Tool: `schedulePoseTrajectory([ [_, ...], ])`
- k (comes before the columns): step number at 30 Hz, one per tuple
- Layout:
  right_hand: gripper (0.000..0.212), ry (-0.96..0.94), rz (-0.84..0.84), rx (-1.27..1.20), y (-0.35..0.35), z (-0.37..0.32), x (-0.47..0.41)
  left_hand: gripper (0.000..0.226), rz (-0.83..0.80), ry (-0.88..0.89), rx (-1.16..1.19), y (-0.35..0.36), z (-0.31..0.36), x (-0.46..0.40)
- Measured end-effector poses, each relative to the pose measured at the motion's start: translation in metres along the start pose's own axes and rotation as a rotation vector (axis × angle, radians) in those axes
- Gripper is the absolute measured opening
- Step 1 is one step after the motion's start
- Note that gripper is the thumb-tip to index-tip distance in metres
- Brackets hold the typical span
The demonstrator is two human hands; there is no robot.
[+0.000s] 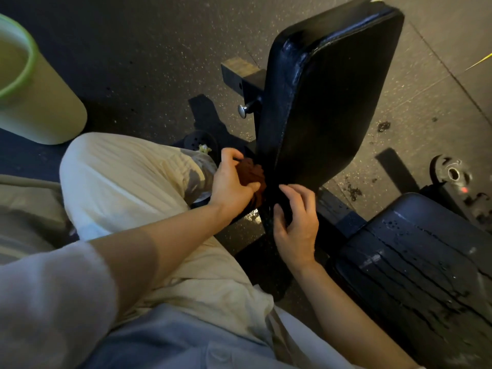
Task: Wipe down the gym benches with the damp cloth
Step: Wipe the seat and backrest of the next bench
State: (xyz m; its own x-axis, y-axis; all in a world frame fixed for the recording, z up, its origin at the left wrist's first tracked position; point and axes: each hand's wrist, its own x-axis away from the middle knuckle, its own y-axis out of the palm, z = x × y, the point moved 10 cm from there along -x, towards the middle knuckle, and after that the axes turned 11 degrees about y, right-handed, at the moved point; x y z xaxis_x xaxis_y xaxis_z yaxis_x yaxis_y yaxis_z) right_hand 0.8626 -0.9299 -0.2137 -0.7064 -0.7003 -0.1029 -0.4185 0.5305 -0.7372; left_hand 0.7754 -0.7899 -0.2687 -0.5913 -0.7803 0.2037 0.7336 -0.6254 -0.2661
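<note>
Cloth [251,173], a brown wad at centre frame, is gripped by the left hand [231,179] and pressed against the lower edge of the upright back pad [327,94]. The right hand [295,222], fingers curled, grips the dark frame just below that pad. Water beads and streaks on the seat pad [415,267] at lower right suggest it is already wiped; the back pad's lower end seems to remain. Speckled rubber floor [149,49] shows wet spots; a green bucket [34,97] stands upper left.
</note>
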Motion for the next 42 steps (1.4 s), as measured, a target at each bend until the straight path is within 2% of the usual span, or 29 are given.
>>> schedulePoseTrajectory([
  [2, 0.045, -0.103, -0.087, -0.032, 0.01, -0.013, 0.015, 0.059, -0.071, 0.02, 0.068, -0.003, 0.016, 0.013],
  [4, 0.052, -0.106, -0.118, -0.093, 0.019, -0.018, 0.024, 0.049, -0.136, 0.002, 0.153, -0.003, 0.02, 0.026],
  [7, 0.052, -0.039, 0.029, -0.19, 0.009, -0.021, 0.022, 0.034, -0.255, -0.039, 0.32, 0.003, 0.025, 0.036],
  [9, 0.057, -0.025, 0.058, -0.232, 0.004, -0.021, 0.019, 0.021, -0.451, -0.033, 0.317, 0.015, 0.033, 0.042],
  [11, 0.065, -0.038, 0.008, -0.208, 0.006, -0.018, 0.022, 0.018, -0.593, 0.008, 0.172, 0.018, 0.04, 0.041],
  [12, 0.066, -0.046, -0.01, -0.17, 0.006, -0.015, 0.024, 0.021, -0.564, 0.027, 0.075, 0.011, 0.04, 0.032],
  [14, 0.063, -0.067, -0.005, -0.076, 0.004, -0.003, 0.027, 0.027, -0.362, 0.041, -0.044, -0.015, 0.037, 0.004],
  [16, 0.059, -0.158, 0.0, 0.05, 0.003, 0.0, 0.03, 0.033, -0.216, 0.014, 0.005, -0.035, 0.037, -0.019],
  [18, 0.045, -0.349, -0.006, 0.17, 0.006, -0.011, 0.034, 0.043, -0.256, 0.004, 0.095, -0.033, 0.036, -0.031],
  [21, 0.021, -0.613, 0.014, 0.261, 0.013, -0.035, 0.029, 0.051, -0.413, -0.005, 0.151, -0.012, 0.036, -0.034],
  [25, 0.022, -0.799, 0.056, 0.511, 0.032, -0.046, 0.005, 0.048, -0.452, -0.024, 0.236, -0.003, 0.027, -0.035],
  [28, 0.029, -0.772, 0.056, 0.716, 0.047, -0.033, -0.002, 0.039, -0.474, -0.034, 0.302, -0.004, 0.028, -0.034],
  [32, 0.03, -0.686, 0.014, 0.823, 0.069, -0.019, 0.004, 0.038, -0.47, -0.055, 0.379, -0.004, 0.027, -0.037],
  [34, 0.034, -0.631, -0.133, 0.879, 0.091, -0.004, 0.011, 0.04, -0.472, -0.054, 0.385, -0.003, 0.024, -0.038],
  [37, 0.051, -0.449, -0.399, 0.929, 0.118, 0.029, 0.026, 0.04, -0.439, -0.088, 0.412, -0.004, 0.02, -0.038],
  [39, 0.055, -0.37, -0.451, 0.892, 0.118, 0.036, 0.033, 0.041, -0.44, -0.106, 0.395, -0.003, 0.017, -0.037],
  [42, 0.043, -0.403, -0.315, 0.654, 0.096, 0.017, 0.033, 0.042, -0.466, -0.119, 0.369, 0.001, 0.013, -0.038],
])
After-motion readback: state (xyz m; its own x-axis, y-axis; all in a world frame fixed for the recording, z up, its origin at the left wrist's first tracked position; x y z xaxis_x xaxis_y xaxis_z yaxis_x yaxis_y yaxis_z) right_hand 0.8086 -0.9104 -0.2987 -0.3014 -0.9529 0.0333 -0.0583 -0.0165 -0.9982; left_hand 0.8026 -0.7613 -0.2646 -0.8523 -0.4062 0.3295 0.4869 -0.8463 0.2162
